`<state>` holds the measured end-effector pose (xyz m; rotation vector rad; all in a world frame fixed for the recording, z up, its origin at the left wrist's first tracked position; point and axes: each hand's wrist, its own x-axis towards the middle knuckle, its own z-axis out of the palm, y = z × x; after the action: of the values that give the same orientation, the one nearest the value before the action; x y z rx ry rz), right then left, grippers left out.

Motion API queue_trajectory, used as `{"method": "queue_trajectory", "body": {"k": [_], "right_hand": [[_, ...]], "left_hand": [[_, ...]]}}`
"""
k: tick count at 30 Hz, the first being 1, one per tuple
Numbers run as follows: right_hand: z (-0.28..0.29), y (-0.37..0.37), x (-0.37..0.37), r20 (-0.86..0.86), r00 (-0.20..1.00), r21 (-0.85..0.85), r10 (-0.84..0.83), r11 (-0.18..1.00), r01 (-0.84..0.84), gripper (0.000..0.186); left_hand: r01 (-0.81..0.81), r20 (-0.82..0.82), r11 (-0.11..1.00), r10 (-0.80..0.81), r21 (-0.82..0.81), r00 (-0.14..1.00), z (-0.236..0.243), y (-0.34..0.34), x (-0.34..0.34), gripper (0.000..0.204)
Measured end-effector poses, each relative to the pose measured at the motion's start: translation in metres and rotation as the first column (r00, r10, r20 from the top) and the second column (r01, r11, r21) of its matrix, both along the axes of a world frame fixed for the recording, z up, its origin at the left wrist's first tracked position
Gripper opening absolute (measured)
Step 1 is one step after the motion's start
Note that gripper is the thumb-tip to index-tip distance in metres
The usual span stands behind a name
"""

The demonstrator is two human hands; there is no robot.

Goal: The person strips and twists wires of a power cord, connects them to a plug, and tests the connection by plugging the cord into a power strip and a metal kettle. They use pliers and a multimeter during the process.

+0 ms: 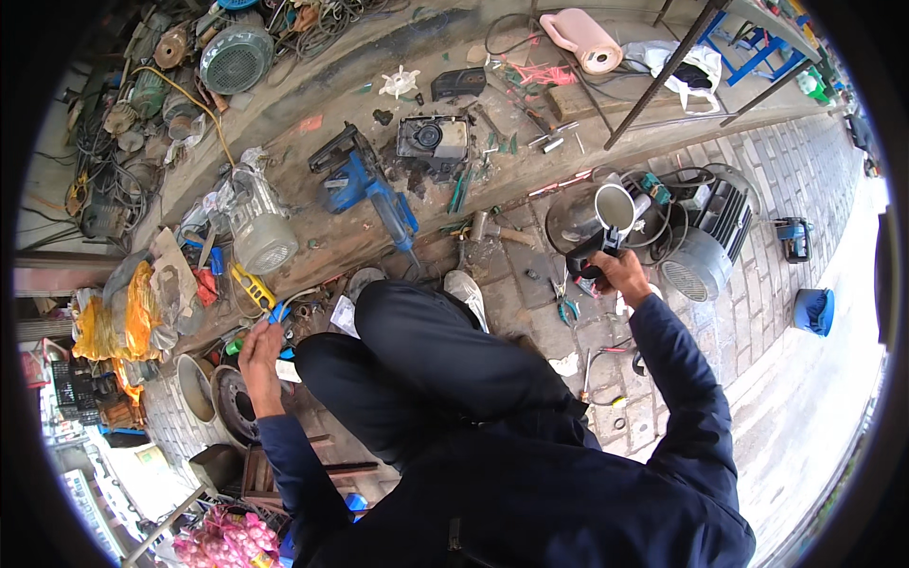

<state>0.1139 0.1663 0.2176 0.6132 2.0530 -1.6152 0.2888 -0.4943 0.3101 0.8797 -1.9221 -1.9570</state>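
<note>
Your dark jacket (549, 497) fills the bottom of the view, with your black trousers (426, 350) bent at the knee above it and one pale shoe (466, 295) showing past them. Your right hand (623, 275) is closed around the grip of a black-handled cup (615, 207), whose pale round mouth is turned up toward you, beyond your fingers. Your left hand (258, 362) is partly curled at the other side of your knees, its fingertips at a blue object (278, 311); you cannot tell from this angle whether they grip it or only meet it. Just beyond that lies a yellow tool (249, 285), and below the hand stand round metal rims (235, 402). Near the cup, a dark finned motor (715, 232) lies on the paving to your right, while teal-handled pliers (566, 305) rest just short of your right hand. Ahead of your shoe is a wooden-handled hammer (502, 230). On the step farther off you have a blue power tool (371, 189), a grey motor (262, 222) left of it and a squarish machine part (433, 139) to its right. Farther out, a pink jug (584, 40) lies on its side, a blue bucket (814, 310) sits at far right, and more motors (237, 62) crowd the upper left.
</note>
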Motion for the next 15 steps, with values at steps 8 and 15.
{"method": "queue_trajectory", "body": {"k": [8,15], "right_hand": [[-0.132,-0.021,0.009,0.116,0.993,0.354,0.027,0.933,-0.067,0.050],[-0.224,-0.011,0.023,0.084,0.994,0.441,0.070,0.892,-0.101,0.061]], "left_hand": [[-0.117,0.147,0.991,0.125,-0.060,0.981,-0.032,-0.014,0.084,0.027],[0.242,0.299,0.673,-0.033,-0.699,0.954,-0.036,-0.027,0.136,0.030]]}}
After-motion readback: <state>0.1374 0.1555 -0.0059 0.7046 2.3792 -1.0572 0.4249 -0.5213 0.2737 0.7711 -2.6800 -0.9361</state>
